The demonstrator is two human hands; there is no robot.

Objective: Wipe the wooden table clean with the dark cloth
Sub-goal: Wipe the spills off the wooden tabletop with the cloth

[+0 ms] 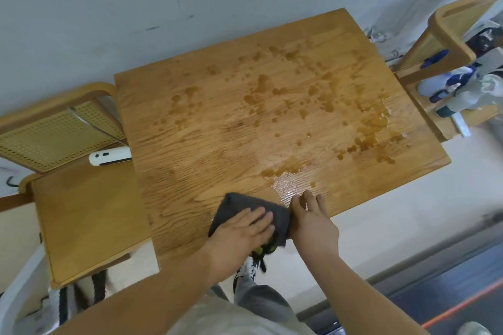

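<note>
The wooden table [217, 106] fills the middle of the view, spotted with brown liquid puddles [370, 122] across its far and right parts. A dark grey cloth [239, 202] lies folded on the near edge. My left hand [242, 228] presses flat on top of the cloth with fingers spread. My right hand [313, 217] touches the cloth's right edge, thumb against it, fingers stretched over a wet glossy patch [285, 185].
A wooden chair [81, 212] stands at the left with a white device [109, 156] on its seat. Another chair [446, 43] at the right holds blue and white items [449, 84]. A grey wall runs behind the table. My legs and shoe [246, 272] are below.
</note>
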